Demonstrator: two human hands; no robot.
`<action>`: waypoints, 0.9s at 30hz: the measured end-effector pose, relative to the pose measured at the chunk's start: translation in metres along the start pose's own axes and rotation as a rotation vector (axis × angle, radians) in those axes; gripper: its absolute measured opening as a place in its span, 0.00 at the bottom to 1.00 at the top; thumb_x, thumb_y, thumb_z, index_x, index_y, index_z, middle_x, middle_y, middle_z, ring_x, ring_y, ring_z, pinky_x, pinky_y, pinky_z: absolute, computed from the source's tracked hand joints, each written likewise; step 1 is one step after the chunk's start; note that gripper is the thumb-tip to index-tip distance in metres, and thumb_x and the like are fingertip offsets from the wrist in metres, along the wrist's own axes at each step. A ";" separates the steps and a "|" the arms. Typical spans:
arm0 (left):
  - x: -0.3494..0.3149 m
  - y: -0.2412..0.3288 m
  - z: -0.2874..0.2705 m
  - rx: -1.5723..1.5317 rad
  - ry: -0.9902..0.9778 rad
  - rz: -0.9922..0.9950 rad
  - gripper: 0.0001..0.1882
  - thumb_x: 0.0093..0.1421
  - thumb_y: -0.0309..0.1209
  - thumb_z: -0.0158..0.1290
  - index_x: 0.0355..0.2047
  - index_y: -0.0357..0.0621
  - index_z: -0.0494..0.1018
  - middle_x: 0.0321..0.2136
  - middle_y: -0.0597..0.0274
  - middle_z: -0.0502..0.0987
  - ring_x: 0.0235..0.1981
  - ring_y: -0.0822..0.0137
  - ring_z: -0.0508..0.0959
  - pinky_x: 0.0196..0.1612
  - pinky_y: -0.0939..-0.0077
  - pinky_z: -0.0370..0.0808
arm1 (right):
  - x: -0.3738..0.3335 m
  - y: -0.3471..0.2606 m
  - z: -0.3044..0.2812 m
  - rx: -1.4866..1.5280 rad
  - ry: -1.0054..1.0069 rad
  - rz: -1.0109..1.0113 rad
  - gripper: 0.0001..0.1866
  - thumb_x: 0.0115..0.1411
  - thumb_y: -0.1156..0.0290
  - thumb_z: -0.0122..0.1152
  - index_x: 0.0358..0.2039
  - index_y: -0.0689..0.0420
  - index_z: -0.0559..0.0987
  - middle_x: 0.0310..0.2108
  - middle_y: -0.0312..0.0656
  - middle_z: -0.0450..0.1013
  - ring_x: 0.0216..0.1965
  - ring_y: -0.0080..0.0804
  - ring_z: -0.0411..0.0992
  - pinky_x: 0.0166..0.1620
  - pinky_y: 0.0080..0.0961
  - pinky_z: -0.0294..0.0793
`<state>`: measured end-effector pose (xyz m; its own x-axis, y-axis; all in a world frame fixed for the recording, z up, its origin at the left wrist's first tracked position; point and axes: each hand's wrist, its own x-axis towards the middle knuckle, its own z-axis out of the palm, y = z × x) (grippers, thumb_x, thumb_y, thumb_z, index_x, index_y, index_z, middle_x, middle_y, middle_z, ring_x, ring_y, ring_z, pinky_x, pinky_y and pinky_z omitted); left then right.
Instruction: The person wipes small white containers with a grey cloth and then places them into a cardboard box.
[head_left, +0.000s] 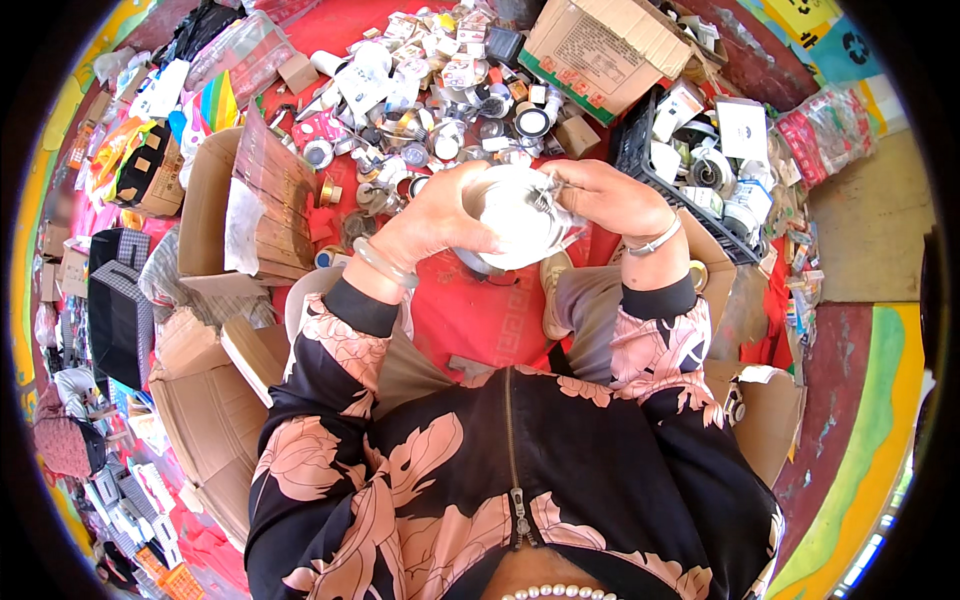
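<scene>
Between my hands, in front of my torso, is a bright white round object with a shiny, crinkled part on its right side. Its surface is washed out by light, so its exact kind does not show. My left hand wraps round its left side, thumb below and fingers above. On the upper right, my right hand has its fingers bent against the shiny part. Just under the white object, the edge of a grey round thing peeks out over the red floor covering.
A large pile of lamp parts and small boxes lies ahead. To the right stands a black crate full of round fittings, with a printed carton behind it. Open cardboard boxes flank me on the left. My shoe rests below my hands.
</scene>
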<state>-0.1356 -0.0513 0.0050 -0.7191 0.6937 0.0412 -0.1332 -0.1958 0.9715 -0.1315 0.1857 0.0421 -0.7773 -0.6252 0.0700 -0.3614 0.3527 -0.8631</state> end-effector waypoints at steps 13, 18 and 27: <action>-0.006 0.018 -0.002 0.084 0.124 -0.007 0.37 0.34 0.28 0.66 0.48 0.34 0.65 0.41 0.62 0.73 0.42 0.72 0.72 0.49 0.75 0.68 | 0.017 -0.003 0.036 0.222 0.501 0.275 0.11 0.57 0.68 0.58 0.31 0.65 0.78 0.19 0.34 0.70 0.24 0.16 0.63 0.28 0.20 0.67; -0.007 0.013 0.000 0.023 0.156 0.003 0.36 0.35 0.27 0.65 0.48 0.33 0.66 0.40 0.61 0.73 0.42 0.72 0.73 0.48 0.75 0.70 | 0.015 0.000 0.028 -0.010 0.381 0.220 0.10 0.56 0.69 0.56 0.33 0.62 0.78 0.18 0.44 0.71 0.22 0.22 0.65 0.29 0.25 0.68; 0.000 0.005 -0.001 -0.006 0.181 -0.014 0.32 0.39 0.25 0.62 0.48 0.32 0.66 0.40 0.59 0.75 0.40 0.71 0.75 0.46 0.75 0.72 | 0.001 0.001 0.012 -0.396 0.342 0.156 0.12 0.48 0.76 0.51 0.33 0.55 0.80 0.25 0.54 0.73 0.27 0.53 0.70 0.33 0.32 0.71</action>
<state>-0.1366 -0.0526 0.0096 -0.8283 0.5601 -0.0156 -0.1478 -0.1916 0.9703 -0.1262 0.1775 0.0351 -0.9365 -0.3056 0.1720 -0.3434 0.6996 -0.6266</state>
